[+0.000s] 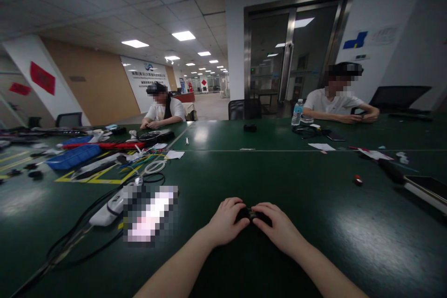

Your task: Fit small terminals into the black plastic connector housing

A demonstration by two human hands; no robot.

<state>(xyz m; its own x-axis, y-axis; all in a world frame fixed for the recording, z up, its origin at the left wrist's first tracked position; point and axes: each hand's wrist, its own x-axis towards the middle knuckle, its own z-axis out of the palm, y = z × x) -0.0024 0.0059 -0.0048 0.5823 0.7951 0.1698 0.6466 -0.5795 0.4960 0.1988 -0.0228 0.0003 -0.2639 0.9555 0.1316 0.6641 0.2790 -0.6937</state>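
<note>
My left hand [227,221] and my right hand [277,224] rest close together on the dark green table [251,167], in the middle near side of the head view. Between them is a small black object [251,214]. Fingers of both hands curl over its two ends, with the thumbs on the near side. Only its middle shows, with a faint shiny part, so its kind cannot be made out. It lies at or just above the tabletop.
To the left are a white power strip [109,209] with black cables, a blurred bright screen [152,216] and a blue tray [73,157] amid clutter. A small red object [358,180] lies right. Across sit two people, near a water bottle [297,112].
</note>
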